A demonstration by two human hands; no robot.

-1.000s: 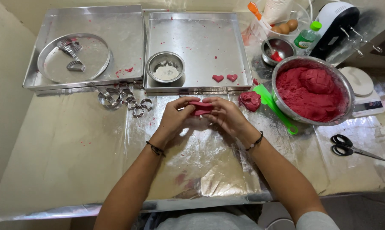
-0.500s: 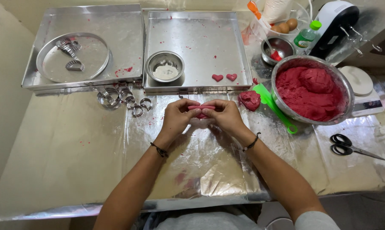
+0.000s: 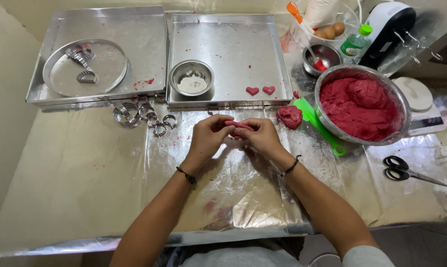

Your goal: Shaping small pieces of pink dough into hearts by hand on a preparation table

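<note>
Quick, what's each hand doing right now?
Left hand: closed on the red dough piece.
Right hand: closed on the same dough piece.

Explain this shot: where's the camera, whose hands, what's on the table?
There is no machine here. One camera worn on a person's head looks down at their own two bare hands over a foil-covered table.

The left hand and right hand meet in the middle, sharing a grip on a small strip of red dough.

Behind them lie two steel trays. The right tray holds a small bowl of white powder and two red dough hearts. The left tray holds a metal ring. Loose metal cutters lie in front of it.

To the right are a big bowl of red dough, a smaller dough lump, a green scraper and scissors.
</note>
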